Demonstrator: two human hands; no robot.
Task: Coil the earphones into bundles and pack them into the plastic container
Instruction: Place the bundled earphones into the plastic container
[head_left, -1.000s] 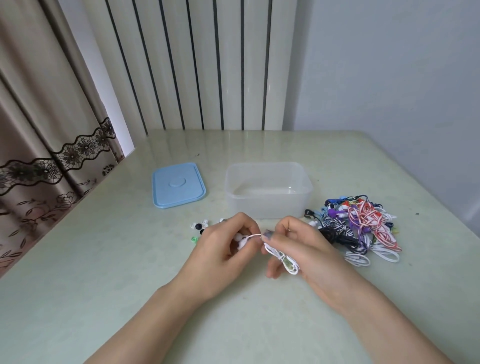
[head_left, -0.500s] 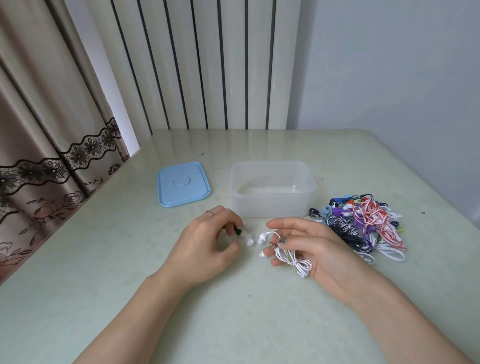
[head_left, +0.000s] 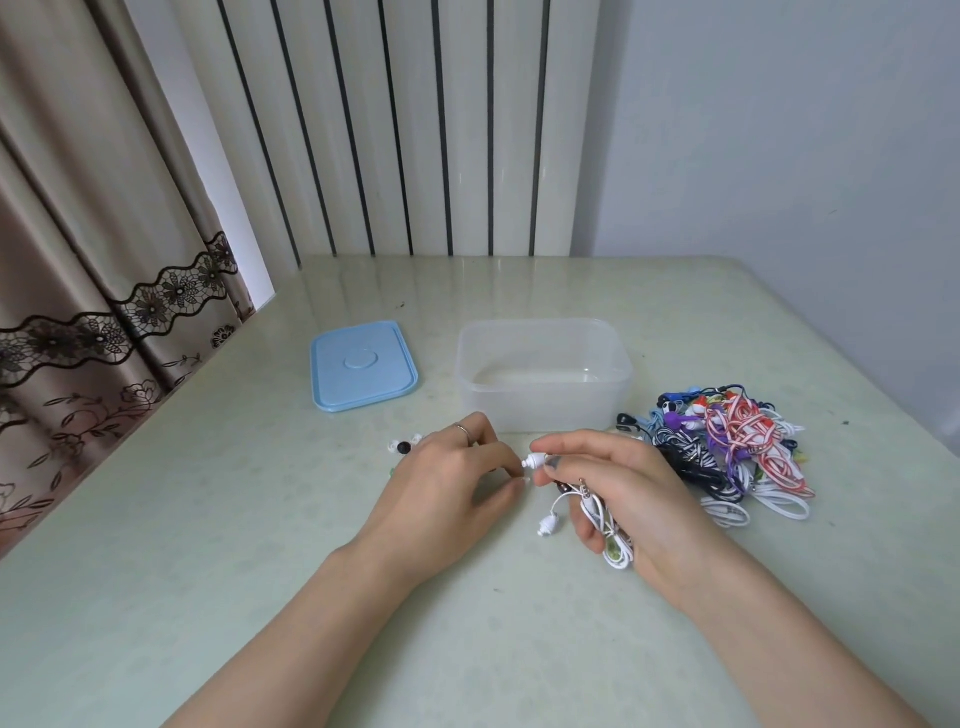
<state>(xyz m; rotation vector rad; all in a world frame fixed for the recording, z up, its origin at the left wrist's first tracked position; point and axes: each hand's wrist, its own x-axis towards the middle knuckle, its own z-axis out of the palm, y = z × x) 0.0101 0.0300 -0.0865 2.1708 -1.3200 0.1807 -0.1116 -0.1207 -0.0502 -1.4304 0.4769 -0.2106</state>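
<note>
From where I stand, looking down over the person's arms, the pale green table holds everything. The right hand has its fingers curled round a coiled white earphone, with loops of cable sticking out below the palm and the plug showing near the thumb; one earbud hangs free on its wire just above the tabletop, while the other earbud is pinched between thumb and forefinger and points left. The left hand, a ring on one finger, sits just beside it with fingers bent inward, thumb and fingertip closed on something tiny and white at the earbud's tip; I cannot make out what it is. Behind the hands stands the clear plastic container, open, with nothing visible inside. Its blue lid lies flat to the left, apart from it. To the right of the container sits a heap of mixed earphones in red, purple, black and white. A few small loose ear tips lie by the left hand's knuckles
</note>
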